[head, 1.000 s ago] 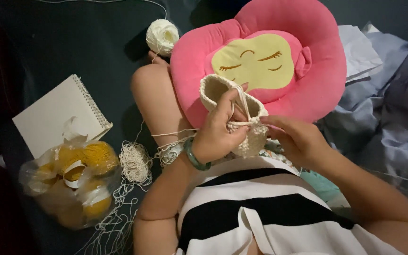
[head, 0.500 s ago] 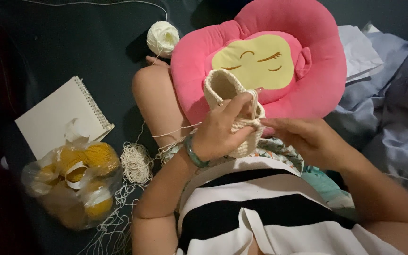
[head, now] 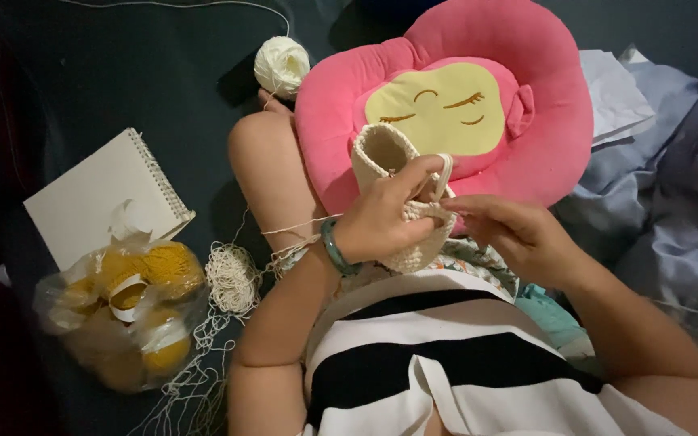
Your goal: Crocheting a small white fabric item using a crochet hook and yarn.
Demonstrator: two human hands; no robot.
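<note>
Both hands (head: pixel 381 222) (head: pixel 519 234) grip cream crochet pouch (head: pixel 385 157) | pink cushion (head: pixel 527 89) behind | yarn ball (head: pixel 282 66), notebook (head: pixel 94 194) left

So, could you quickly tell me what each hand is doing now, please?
Left hand: closed on the small cream crocheted pouch.
Right hand: fingers pinched at its edge.

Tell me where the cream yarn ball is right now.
In the head view the cream yarn ball sits top centre on the dark floor, just left of the pink cushion and beyond the knee.
</note>
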